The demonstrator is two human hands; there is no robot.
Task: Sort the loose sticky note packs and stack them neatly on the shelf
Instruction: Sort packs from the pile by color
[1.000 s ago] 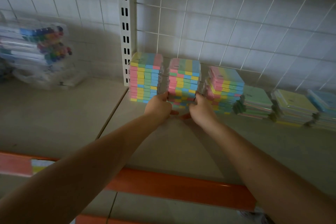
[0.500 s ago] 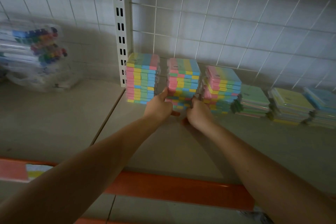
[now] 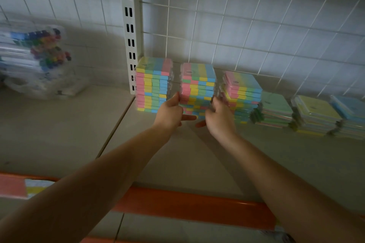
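The middle stack (image 3: 197,87) of wrapped packs, striped pink, yellow, green and blue, stands on the shelf (image 3: 197,156) between two like stacks. The left hand (image 3: 170,113) and right hand (image 3: 218,117) flank its lower sides; fingers look loosely extended, though contact is unclear.

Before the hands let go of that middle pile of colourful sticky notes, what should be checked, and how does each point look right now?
1. Both hands on the middle stack: ok; left hand and right hand flank it.
2. Middle stack upright: ok.
3. Its packs flush: not ok; lower edges look stepped.
4. Gap to the left stack: ok, apart.
5. Gap to the right stack: cannot tell; the right hand covers it.
6. Right stack tidy: not ok; it leans.
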